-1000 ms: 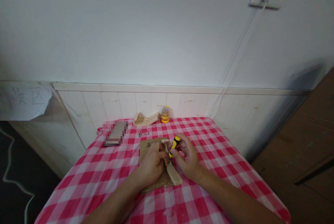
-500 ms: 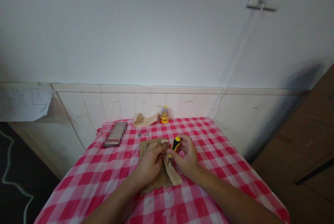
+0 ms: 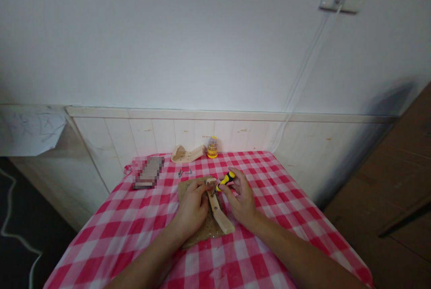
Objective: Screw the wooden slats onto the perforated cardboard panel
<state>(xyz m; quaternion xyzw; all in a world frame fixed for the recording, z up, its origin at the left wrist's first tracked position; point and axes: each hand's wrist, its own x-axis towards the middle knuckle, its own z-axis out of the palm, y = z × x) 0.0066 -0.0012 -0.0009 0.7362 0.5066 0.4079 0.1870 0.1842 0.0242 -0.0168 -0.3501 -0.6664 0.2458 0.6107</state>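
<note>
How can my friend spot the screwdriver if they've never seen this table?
Find the checked cloth, then the flat brown sheet lying on it. By that sheet, the right hand holds the screwdriver, slanting toward the pale wooden piece. Yellow and black, it stands out from the pale wood and brown sheet.

My one camera looks from my head, close above the red-and-white checked, cloth-covered table (image 3: pixel 215 264), facing forward and down; behind this table, it sees the wide white upright wall (image 3: pixel 202 46).
</note>
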